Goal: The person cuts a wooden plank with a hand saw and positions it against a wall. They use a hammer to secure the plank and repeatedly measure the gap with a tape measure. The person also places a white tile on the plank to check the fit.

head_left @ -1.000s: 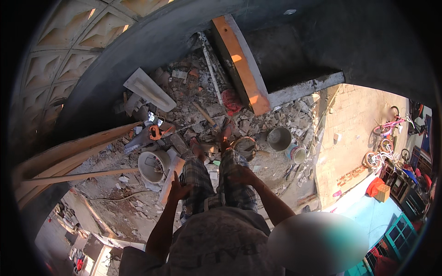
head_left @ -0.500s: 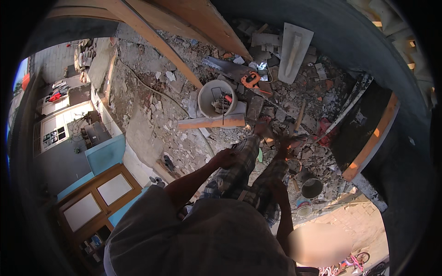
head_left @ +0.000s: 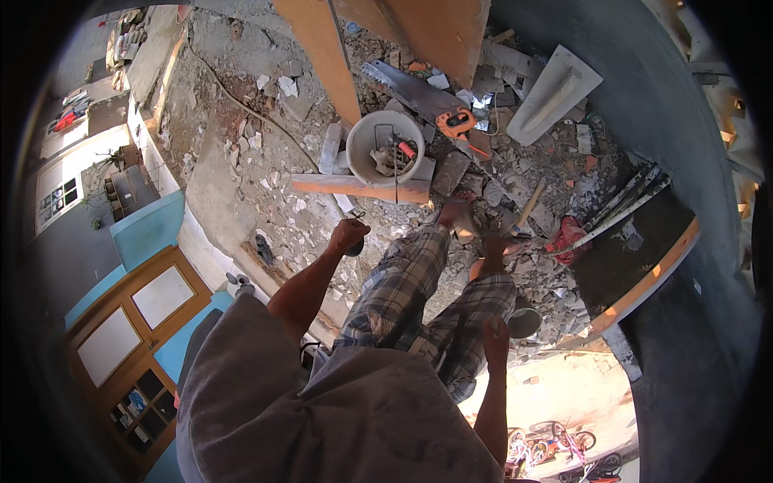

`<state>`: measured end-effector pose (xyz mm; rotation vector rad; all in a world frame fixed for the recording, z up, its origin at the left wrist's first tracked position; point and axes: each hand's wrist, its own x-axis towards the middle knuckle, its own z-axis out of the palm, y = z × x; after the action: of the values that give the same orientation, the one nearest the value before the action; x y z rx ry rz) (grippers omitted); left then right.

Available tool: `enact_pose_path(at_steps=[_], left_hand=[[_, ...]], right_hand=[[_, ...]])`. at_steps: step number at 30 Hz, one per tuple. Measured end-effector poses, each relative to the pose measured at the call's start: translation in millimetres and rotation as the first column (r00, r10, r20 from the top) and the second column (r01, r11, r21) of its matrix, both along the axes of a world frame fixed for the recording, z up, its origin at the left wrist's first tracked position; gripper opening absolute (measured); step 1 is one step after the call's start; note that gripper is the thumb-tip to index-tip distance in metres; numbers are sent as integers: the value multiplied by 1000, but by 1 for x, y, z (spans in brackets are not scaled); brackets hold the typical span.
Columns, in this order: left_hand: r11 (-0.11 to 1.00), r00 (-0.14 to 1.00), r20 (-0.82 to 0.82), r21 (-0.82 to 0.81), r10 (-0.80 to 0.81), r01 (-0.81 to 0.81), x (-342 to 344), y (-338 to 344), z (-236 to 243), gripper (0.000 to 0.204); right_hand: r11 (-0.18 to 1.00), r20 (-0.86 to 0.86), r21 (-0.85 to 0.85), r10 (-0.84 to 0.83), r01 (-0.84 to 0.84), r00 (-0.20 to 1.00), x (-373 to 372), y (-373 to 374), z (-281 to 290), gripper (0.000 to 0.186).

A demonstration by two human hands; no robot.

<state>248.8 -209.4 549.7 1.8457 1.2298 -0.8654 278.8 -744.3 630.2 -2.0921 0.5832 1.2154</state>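
Note:
My left hand (head_left: pixel 349 233) is held out in front of my left thigh, its fingers closed. A small thin dark thing pokes out above the fingers and a dark shape shows below; I cannot make out what it is. My right hand (head_left: pixel 496 328) hangs beside my right thigh, its fingers too hard to read. Ahead of my feet stands a pale bucket (head_left: pixel 360 167) holding a red-handled tool (head_left: pixel 407 150) and a bent metal rod. A wooden board (head_left: pixel 314 184) lies against its near side. Beyond it lies a handsaw (head_left: pixel 456 122) with an orange handle.
Broken rubble (head_left: pixel 282 153) covers the ground, with a hose (head_left: pixel 241 115) across it. A large grey plastering float (head_left: pixel 555 95) leans by the right wall. A wooden handle (head_left: pixel 530 204), red crumpled material (head_left: pixel 568 239) and a dark bucket (head_left: pixel 525 320) lie rightward. Planks (head_left: pixel 322 56) slant in front.
My left hand has come away from my left thigh, moving outward to the left, and now shows the small dark thing. My right hand stays by my thigh. The whole view has shifted.

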Motion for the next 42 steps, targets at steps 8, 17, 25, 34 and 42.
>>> enact_pose_path(at_steps=[8,17,25,34,42], left_hand=[[877,869,-194,-70,455,-475,-58,-57,-178,56],[108,249,-323,-398,913,-911,-34,-101,-413,36],[-17,67,-196,-398,978,-917,-13,-128,-377,23],[-231,-64,-338,-481,939,-846,-109,-134,-46,35],[-424,-109,-488,-603,866,-675,20,-221,243,43]], right_hand=[[909,-11,-389,159,-151,987,-36,86,21,69],[892,-493,-333,114,-307,863,-72,113,-47,72],[893,-523,-300,139,-335,841,-51,102,-40,72],[949,200,-96,312,-299,929,-96,78,-10,59],[751,569,422,217,-508,793,-26,165,43,58]])
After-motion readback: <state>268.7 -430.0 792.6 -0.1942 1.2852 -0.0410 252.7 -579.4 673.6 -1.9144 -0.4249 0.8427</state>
